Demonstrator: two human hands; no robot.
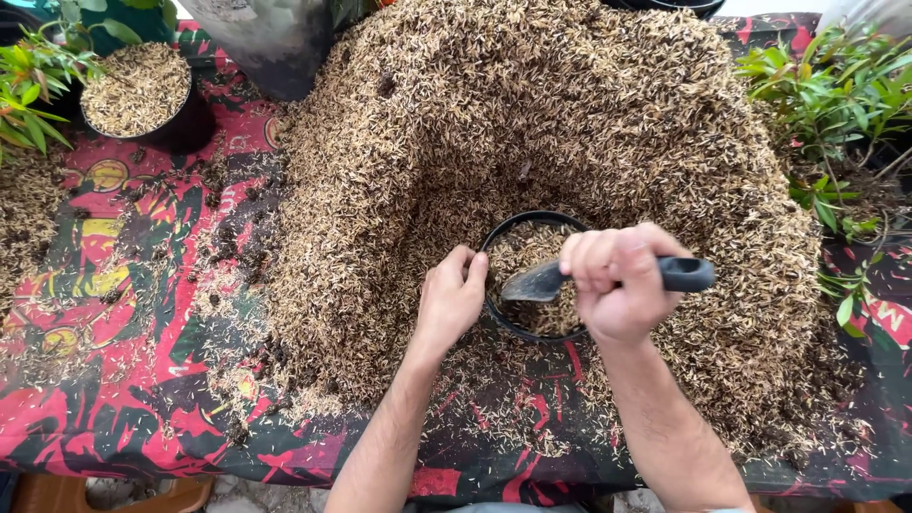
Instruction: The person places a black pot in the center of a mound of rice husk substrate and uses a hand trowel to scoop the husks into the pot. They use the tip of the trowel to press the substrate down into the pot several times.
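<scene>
A small black pot (503, 233) partly filled with rice husk sits at the foot of a big husk pile (532, 114). My left hand (451, 299) grips the pot's left rim. Over the pot, my right hand (617, 280) is closed around the black handle of a hand trowel (537, 282), whose dark blade points left above the husk inside the pot.
A second black pot (138, 90) full of husk stands at the back left. Green plants (836, 95) rise at the right, and more leaves (33, 76) at the far left. A red, green and black patterned cloth (104, 285) covers the table, scattered with husk.
</scene>
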